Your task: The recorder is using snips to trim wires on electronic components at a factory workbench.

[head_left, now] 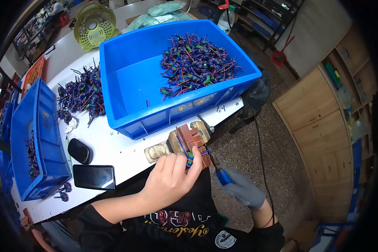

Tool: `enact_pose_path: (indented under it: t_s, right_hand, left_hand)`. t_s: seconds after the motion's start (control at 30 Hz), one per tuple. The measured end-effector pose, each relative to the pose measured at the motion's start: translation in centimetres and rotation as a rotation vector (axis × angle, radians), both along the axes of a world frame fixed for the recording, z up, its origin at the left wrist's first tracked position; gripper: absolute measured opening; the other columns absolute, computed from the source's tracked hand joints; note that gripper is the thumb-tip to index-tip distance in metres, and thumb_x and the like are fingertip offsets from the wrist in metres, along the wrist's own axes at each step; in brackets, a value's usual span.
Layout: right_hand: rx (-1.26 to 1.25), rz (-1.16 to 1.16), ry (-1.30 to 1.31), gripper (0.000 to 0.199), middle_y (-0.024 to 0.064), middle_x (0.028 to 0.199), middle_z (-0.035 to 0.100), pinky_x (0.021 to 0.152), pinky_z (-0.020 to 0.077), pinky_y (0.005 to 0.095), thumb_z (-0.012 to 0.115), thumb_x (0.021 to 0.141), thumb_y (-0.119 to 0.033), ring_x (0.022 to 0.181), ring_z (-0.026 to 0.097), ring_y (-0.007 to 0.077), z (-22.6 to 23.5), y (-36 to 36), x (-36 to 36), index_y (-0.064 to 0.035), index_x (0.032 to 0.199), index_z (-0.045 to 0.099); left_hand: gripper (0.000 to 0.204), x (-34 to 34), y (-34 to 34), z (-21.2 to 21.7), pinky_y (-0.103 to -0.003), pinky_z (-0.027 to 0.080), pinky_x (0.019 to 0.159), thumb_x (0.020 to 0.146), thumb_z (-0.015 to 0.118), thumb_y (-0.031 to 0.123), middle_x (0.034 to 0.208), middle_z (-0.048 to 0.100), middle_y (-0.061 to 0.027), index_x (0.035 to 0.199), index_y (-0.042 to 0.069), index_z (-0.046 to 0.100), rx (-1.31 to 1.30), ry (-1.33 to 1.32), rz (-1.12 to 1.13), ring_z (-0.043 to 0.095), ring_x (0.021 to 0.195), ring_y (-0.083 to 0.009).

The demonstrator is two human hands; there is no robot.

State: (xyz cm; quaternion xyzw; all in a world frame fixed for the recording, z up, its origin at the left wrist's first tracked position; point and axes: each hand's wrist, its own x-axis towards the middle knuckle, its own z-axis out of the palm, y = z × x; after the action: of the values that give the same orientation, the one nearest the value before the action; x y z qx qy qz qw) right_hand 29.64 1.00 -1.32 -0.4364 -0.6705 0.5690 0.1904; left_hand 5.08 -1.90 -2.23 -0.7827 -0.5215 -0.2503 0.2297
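My bare left hand (171, 173) is closed in a pinch on a small wire-wound coil (190, 158), green-cored with blue wire. It holds the coil against a reddish-brown slotted block (192, 136) clamped at the table's front edge. A blue wire end sticks out to the right of the block. My right hand (242, 187), in a grey dotted glove, is wrapped round blue-handled pliers (224, 176). Their metal jaws are close beside the block's right end, near the wire; whether they touch it I cannot tell.
A large blue bin (132, 119) holding a heap of coils stands behind the block. More coils (82, 94) lie left of it, near a second blue bin (50, 147). A phone (94, 177), a black rounded object (80, 151) and a green fan (95, 26) are on the table.
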Motion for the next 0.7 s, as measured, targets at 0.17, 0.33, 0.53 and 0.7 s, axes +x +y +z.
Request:
enact_pose_path:
  t_s: [0.17,0.33,0.53,0.7]
  right_hand:
    - [-0.447,0.051,-0.071,0.053,0.0096,0.114,0.066,0.094,0.0436,0.0306,0.066,0.085,-0.011,0.105,0.059,0.0187,2.0,0.5,0.5,-0.0002,0.136,0.058]
    - [-0.233,0.044,-0.210,0.049,0.0116,0.114,0.066,0.089,0.0493,0.0311,0.064,0.092,-0.011,0.100,0.063,0.0187,2.9,0.3,-0.2,-0.0004,0.139,0.055]
    - [-0.010,-0.201,0.141,0.039,0.0096,0.105,0.068,0.083,0.0499,0.0275,0.065,0.091,-0.008,0.090,0.063,0.0160,3.3,0.0,-3.4,-0.0002,0.128,0.061]
    - [-0.031,-0.227,0.437,0.033,0.0103,0.101,0.068,0.075,0.0481,0.0243,0.065,0.088,-0.002,0.083,0.062,0.0150,5.0,-0.6,-6.4,0.0001,0.121,0.063]
  left_hand:
    - [0.033,0.5,-0.5,0.0,-0.028,0.036,0.058,0.083,0.067,0.006,0.080,0.046,-0.0053,0.116,0.000,0.067,0.015,0.061,0.071,0.041,0.063,-0.0160]
    - [0.037,-0.6,-0.1,-0.2,-0.027,0.039,0.060,0.084,0.069,0.002,0.085,0.053,-0.0076,0.120,-0.002,0.064,-0.086,-0.174,-0.087,0.045,0.066,-0.0161]
    - [0.040,-0.3,-0.6,-1.1,-0.027,0.044,0.064,0.084,0.073,-0.002,0.096,0.063,-0.0115,0.122,-0.005,0.060,0.047,-0.617,-0.146,0.051,0.067,-0.0173]
    - [0.040,0.2,-2.4,1.7,-0.029,0.047,0.066,0.084,0.076,-0.002,0.101,0.067,-0.0129,0.119,-0.006,0.058,-0.143,-0.996,-0.122,0.055,0.068,-0.0184]
